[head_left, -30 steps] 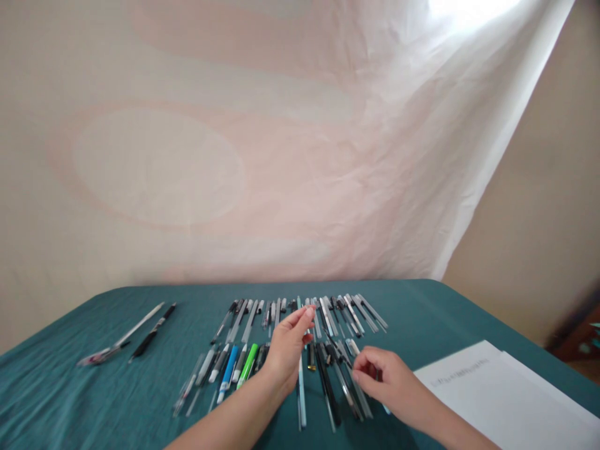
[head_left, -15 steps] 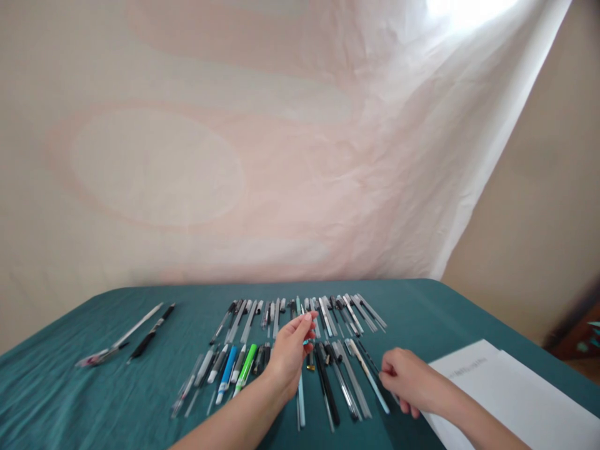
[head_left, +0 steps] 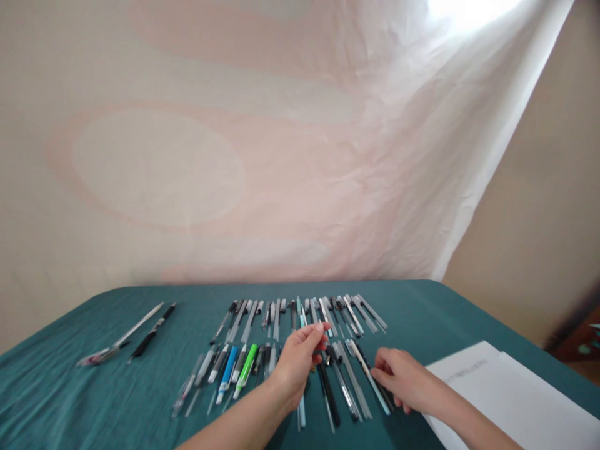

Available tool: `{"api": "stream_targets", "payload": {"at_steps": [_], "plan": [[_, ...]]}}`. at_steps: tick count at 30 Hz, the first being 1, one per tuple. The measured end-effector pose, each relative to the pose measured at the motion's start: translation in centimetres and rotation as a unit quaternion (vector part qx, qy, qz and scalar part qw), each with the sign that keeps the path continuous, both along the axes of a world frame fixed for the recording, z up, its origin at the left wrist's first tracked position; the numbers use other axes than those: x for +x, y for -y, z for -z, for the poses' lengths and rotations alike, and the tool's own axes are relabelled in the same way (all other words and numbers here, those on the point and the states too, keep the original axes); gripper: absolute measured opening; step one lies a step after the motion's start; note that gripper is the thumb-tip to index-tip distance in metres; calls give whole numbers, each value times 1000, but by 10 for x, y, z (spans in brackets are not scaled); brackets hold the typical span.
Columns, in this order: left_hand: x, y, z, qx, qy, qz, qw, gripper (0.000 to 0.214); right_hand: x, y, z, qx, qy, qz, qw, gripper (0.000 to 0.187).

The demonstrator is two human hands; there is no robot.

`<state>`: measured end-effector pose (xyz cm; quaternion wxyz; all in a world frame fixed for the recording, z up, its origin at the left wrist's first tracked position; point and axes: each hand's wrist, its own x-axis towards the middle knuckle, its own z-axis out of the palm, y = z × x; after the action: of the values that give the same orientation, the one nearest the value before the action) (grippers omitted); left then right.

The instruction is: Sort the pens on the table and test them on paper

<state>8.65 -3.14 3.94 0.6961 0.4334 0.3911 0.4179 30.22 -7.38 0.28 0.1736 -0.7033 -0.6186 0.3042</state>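
Two rows of pens and markers lie on the green cloth. My left hand [head_left: 302,356] hovers over the middle of the front row, thumb and fingertips pressed together; what they pinch, if anything, is too small to see. It covers parts of several pens. At the right end of that row, my right hand [head_left: 400,378] has its fingers curled at a slim dark pen [head_left: 387,400], partly hidden under them. Just left of it lies a pale blue pen [head_left: 375,387]. A green marker [head_left: 245,372] and a blue marker [head_left: 227,374] lie left of my left hand.
The back row of pens [head_left: 248,322] runs across the cloth beyond my hands. A white pen [head_left: 138,325] and a black pen [head_left: 152,334] lie apart at the left. White paper sheets [head_left: 515,394] lie at the right, partly under my right forearm. A pale curtain [head_left: 281,156] hangs behind the table.
My left hand has shifted slightly right and down, uncovering pens on its left. My right hand has moved a little left, its fingers now at the dark pen.
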Motion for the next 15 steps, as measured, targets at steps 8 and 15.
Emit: {"api": "stream_targets", "payload": {"at_steps": [8,15], "plan": [[2,0,1,-6,5,6,1000,42,2,-1,4,-21,2,-8,1000,8],[3,3,0,-3,-1,36,999,39,1,1,3,-32,-25,-12,999,13]]}}
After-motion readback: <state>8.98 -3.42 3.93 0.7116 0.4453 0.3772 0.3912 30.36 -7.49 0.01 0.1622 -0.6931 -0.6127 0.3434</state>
